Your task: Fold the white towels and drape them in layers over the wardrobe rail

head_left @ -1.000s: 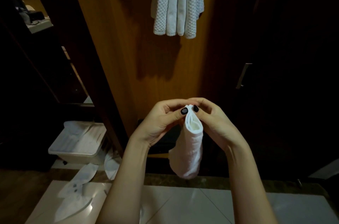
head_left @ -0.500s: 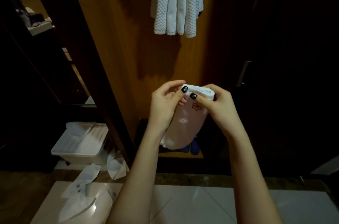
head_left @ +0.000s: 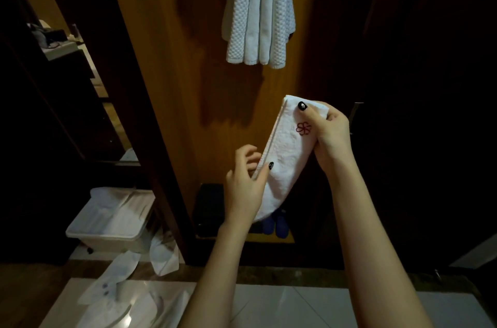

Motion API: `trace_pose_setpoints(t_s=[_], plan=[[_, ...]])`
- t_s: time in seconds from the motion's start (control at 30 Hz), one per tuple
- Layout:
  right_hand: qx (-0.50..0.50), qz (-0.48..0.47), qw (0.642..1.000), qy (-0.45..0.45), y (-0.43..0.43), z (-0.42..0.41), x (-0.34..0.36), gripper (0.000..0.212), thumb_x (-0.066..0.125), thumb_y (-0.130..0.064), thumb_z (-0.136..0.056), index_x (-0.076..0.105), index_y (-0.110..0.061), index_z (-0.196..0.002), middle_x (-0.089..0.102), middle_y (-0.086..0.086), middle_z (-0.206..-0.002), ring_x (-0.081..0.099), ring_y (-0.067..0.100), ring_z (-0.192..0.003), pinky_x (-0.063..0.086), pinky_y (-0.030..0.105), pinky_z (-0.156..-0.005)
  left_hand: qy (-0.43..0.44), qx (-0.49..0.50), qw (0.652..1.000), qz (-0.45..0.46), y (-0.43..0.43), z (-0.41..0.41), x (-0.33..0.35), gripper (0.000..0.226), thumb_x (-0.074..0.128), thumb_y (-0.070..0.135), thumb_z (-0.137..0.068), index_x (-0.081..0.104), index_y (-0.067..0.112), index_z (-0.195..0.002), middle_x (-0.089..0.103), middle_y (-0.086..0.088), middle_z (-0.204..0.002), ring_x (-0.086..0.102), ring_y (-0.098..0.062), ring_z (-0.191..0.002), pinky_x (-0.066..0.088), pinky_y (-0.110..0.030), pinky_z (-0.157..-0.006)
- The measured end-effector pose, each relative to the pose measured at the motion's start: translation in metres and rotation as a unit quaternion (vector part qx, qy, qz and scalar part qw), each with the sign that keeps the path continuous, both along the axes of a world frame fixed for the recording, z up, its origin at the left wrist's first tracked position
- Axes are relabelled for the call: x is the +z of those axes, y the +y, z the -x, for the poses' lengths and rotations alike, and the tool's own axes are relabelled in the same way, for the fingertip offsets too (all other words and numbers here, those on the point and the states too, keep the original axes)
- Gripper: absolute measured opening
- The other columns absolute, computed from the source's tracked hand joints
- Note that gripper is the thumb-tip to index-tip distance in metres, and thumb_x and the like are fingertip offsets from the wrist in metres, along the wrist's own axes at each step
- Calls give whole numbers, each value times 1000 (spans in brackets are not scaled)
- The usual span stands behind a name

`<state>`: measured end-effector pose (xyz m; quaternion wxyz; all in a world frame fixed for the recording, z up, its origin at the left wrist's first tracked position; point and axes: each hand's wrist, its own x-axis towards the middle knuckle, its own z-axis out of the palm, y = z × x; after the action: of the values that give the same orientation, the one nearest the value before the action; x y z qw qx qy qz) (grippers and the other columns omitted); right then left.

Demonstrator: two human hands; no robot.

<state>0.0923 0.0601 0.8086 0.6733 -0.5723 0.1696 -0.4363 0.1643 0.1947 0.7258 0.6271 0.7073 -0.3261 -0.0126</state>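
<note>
Two hands on one folded white towel point(head_left: 285, 158), held slanted before the wooden wardrobe panel point(head_left: 172, 101). Right hand point(head_left: 329, 136) gripping the upper end, thumb laid across the face just above a red flower emblem point(head_left: 303, 128); left hand point(head_left: 244, 187) pinching the lower left edge, thumb in front, fingers behind. Above, hanging towels point(head_left: 259, 10) side by side, well apart from the held one. Lower left, white bin point(head_left: 113, 222) on the floor.

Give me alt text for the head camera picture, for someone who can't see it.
A folded white towel with a red flower emblem is held before a wooden wardrobe: the right hand grips its top, the left hand pinches its lower edge. More white towels hang above.
</note>
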Motion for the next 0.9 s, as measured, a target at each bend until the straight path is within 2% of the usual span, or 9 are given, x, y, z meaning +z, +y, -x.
trace_pose_setpoints(t_s=[0.17,0.27,0.37,0.47,0.57,0.63,0.73,0.8,0.9], plan=[[4,-22,999,-27,0,-8,10,7,68,-8,-86,69,-6,-93,72,6,-80,68,18,-75,56,29,-69,-65,16,996,-57,-1,-10,-3,20,76,21,-82,64,16,-98,61,10,-96,57,-9,-90,46,-22,-75],[8,-14,999,-29,3,-11,13,5,68,-8,-87,69,-7,-92,72,5,-80,68,17,-75,56,29,-69,-81,5,994,-76,0,-11,-6,23,76,18,-77,54,21,-81,56,9,-83,52,-10,-78,36,-20,-64],[24,-10,999,-24,4,-15,16,4,68,-9,-87,70,-8,-91,71,7,-83,68,18,-78,56,32,-73,-65,-3,993,-94,2,-11,-10,28,77,21,-78,50,24,-84,53,11,-83,50,-7,-75,34,-17,-60],[37,-2,999,-25,4,-20,19,4,67,-9,-87,69,-9,-90,71,5,-82,68,15,-77,55,29,-72,-69,-15,996,-62,7,-12,-10,26,72,14,-84,48,22,-77,44,13,-66,41,-3,-58,28,-15,-53],[47,13,999,-19,-2,-23,26,4,68,-9,-87,69,-10,-90,70,4,-83,67,13,-76,54,27,-71,2,-82,997,5,11,-14,-9,23,67,9,-89,50,17,-75,49,9,-65,45,-2,-62,35,-20,-58],[75,29,997,-1,-6,-26,33,4,68,-10,-86,68,-10,-90,69,4,-83,66,12,-74,54,27,-70,50,-111,992,44,13,-14,-9,18,66,14,-89,54,21,-79,54,1,-69,51,-11,-68,39,-31,-62],[111,27,993,7,-9,-34,41,9,70,-13,-85,67,-8,-93,70,4,-79,67,13,-71,55,26,-66,131,-139,978,84,14,-11,-3,26,66,13,-90,57,37,-96,70,-6,-80,65,-20,-79,52,-41,-70],[131,5,991,8,-11,-38,45,10,65,-12,-89,65,-5,-97,72,3,-77,68,13,-69,56,25,-63,164,-144,973,80,12,-12,-2,31,66,8,-89,56,32,-105,74,-3,-88,70,-19,-89,56,-42,-80],[181,-25,983,14,-14,-40,49,11,60,-14,-92,64,-5,-98,72,3,-78,69,13,-70,56,26,-64,113,-137,983,41,12,-19,-3,8,72,14,-86,65,12,-83,69,-14,-82,64,-18,-81,52,-42,-76]])
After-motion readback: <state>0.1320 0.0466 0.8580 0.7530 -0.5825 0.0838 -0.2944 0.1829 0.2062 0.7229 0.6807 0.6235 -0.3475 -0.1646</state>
